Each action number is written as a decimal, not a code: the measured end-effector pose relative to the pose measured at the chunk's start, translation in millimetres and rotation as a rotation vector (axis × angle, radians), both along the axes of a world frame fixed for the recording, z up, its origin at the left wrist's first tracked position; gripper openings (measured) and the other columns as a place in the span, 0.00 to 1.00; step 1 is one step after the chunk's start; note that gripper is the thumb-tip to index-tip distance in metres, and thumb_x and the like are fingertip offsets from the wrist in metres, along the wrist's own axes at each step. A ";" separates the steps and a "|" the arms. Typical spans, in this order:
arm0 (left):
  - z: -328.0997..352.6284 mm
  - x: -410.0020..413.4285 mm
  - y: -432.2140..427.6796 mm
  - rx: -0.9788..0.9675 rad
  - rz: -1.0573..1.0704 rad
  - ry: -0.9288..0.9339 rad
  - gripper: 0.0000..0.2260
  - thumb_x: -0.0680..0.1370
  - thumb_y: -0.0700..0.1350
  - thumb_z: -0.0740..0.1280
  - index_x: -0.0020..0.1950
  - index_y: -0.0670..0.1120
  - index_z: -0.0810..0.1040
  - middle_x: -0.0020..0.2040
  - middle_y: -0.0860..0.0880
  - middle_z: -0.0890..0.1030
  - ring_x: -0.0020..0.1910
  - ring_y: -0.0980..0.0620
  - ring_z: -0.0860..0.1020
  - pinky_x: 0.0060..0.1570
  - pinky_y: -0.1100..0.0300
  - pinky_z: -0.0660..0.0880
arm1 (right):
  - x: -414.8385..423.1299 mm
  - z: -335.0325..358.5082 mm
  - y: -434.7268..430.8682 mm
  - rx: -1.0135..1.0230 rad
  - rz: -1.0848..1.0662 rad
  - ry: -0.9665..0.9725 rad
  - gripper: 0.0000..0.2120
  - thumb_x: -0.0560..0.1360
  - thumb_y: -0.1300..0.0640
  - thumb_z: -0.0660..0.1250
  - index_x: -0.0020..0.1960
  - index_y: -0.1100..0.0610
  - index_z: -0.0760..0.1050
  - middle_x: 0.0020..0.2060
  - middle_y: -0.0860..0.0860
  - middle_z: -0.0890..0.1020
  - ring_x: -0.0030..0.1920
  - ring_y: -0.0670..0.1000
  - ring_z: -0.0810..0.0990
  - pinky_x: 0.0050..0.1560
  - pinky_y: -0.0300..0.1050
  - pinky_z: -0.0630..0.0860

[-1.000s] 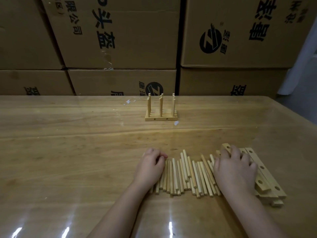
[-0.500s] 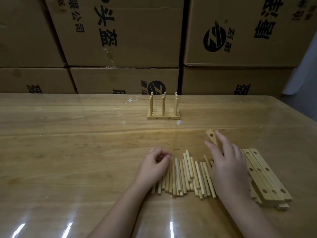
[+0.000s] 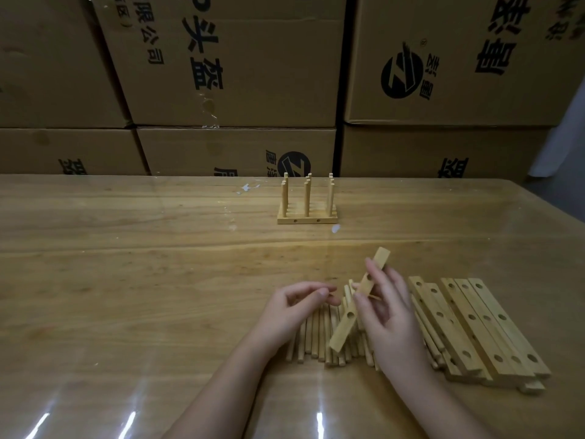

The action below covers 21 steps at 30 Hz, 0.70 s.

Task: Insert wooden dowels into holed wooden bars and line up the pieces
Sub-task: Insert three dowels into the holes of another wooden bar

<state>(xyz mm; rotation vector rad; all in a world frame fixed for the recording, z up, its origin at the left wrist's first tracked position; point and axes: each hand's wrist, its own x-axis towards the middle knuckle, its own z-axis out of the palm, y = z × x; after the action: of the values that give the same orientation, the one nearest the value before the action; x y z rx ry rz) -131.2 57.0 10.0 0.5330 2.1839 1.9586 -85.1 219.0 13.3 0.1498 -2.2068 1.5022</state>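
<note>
My right hand (image 3: 392,321) grips a holed wooden bar (image 3: 346,324) and holds it tilted above the pile of loose wooden dowels (image 3: 316,339) near the table's front. My left hand (image 3: 291,312) hovers just left of the bar with its fingers curled. It seems to pinch a thin dowel (image 3: 375,297) pointing toward the bar, though the fingers hide most of it. To the right of my right hand lie several more holed bars (image 3: 474,324), side by side. Farther back stands a finished set (image 3: 307,213) of bars with upright dowels.
The work sits on a glossy wooden table (image 3: 126,280). Stacked cardboard boxes (image 3: 237,74) form a wall along its far edge. The table's right edge slopes away at the upper right, with something white (image 3: 566,137) beyond it.
My right hand has taken a bar from the stack, lifted it and swung it left over the dowels. My left hand has risen from the dowel pile with its fingers curled.
</note>
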 end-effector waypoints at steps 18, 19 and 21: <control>-3.0 -7.4 -1.9 -0.062 -0.042 -0.085 0.07 0.78 0.49 0.67 0.44 0.53 0.84 0.40 0.55 0.83 0.43 0.58 0.81 0.46 0.64 0.74 | -4.7 -7.2 -1.9 0.488 0.115 -0.105 0.29 0.70 0.31 0.49 0.68 0.30 0.42 0.69 0.38 0.58 0.67 0.38 0.59 0.65 0.41 0.62; -2.2 -8.2 -1.9 -0.010 0.013 -0.120 0.08 0.78 0.47 0.65 0.44 0.51 0.84 0.40 0.53 0.84 0.42 0.56 0.81 0.45 0.62 0.75 | -3.9 -6.7 -2.8 0.473 0.103 -0.078 0.27 0.72 0.32 0.48 0.69 0.32 0.43 0.68 0.38 0.60 0.67 0.39 0.62 0.65 0.43 0.64; 0.2 -10.7 -1.8 0.132 0.144 -0.218 0.11 0.79 0.46 0.63 0.46 0.45 0.84 0.41 0.47 0.84 0.41 0.51 0.82 0.42 0.60 0.78 | -2.1 -7.3 -3.3 0.421 0.069 -0.043 0.25 0.75 0.33 0.48 0.69 0.37 0.49 0.65 0.39 0.66 0.63 0.39 0.66 0.63 0.44 0.67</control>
<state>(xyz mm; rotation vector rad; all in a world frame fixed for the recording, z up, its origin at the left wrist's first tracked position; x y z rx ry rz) -141.9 55.2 10.2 0.1717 2.0210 2.1310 -87.2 215.7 5.9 0.3323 -2.5499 1.0610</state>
